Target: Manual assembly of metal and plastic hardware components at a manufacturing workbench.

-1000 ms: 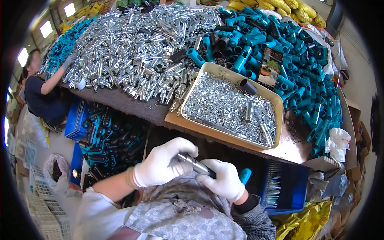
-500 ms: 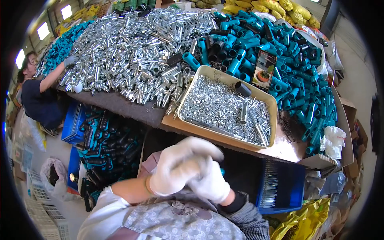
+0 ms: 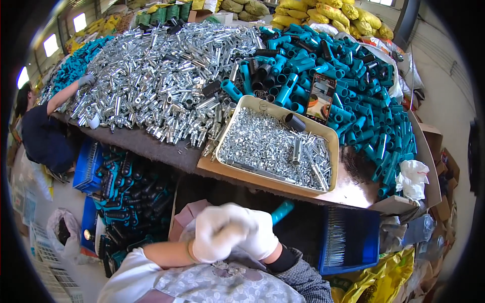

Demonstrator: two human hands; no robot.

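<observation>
Both my hands wear white gloves and meet close together in front of my apron. My left hand (image 3: 218, 233) is curled closed over the near side of the other; its fingers are blurred, and whatever it grips is hidden. My right hand (image 3: 260, 235) is closed around a teal plastic handle (image 3: 282, 212), whose far end sticks out past the glove to the upper right. Beyond my hands, on the table edge, stands a cream tray (image 3: 222, 164) of small metal parts, with a black sleeve (image 3: 294, 122) and several longer metal pins lying in it.
Silver metal fittings (image 3: 161, 81) are heaped behind the tray, teal handles (image 3: 364, 101) to the right with a phone (image 3: 321, 98) on them. A blue bin (image 3: 371, 242) of metal rods stands lower right; black-and-teal assembled pieces (image 3: 134, 192) lie lower left. A co-worker (image 3: 45, 131) reaches in from the left.
My hands have dropped slightly toward me, staying together. The teal handle now shows well beyond my right glove, where before only a speck was visible. The whole view has shifted slightly.
</observation>
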